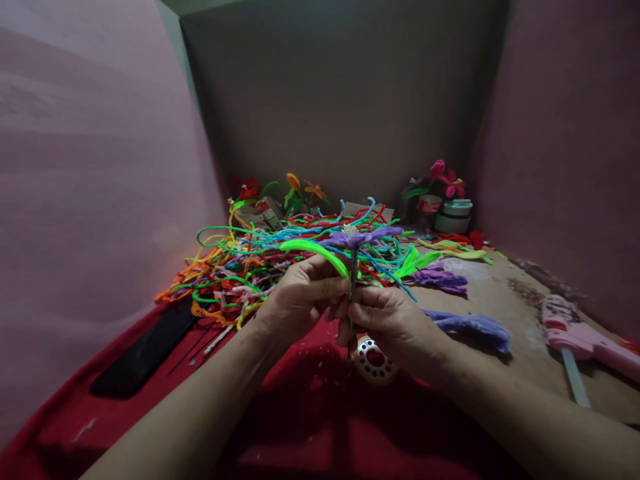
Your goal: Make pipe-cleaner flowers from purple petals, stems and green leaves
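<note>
The left hand (305,293) had its fingers (330,289) pinched together on the base of a bright green leaf (315,249), against the dark stem (354,265) of a purple flower (365,237). The right hand (395,321) held the same stem lower down, its fingers curled closely around it. The flower stood upright between both hands over the red-covered bench (280,427), before a tangled heap of fuzzy coloured strands (225,275). A holed white spool (367,343) lay near the right hand, a pink glue gun (573,337) farther right.
</note>
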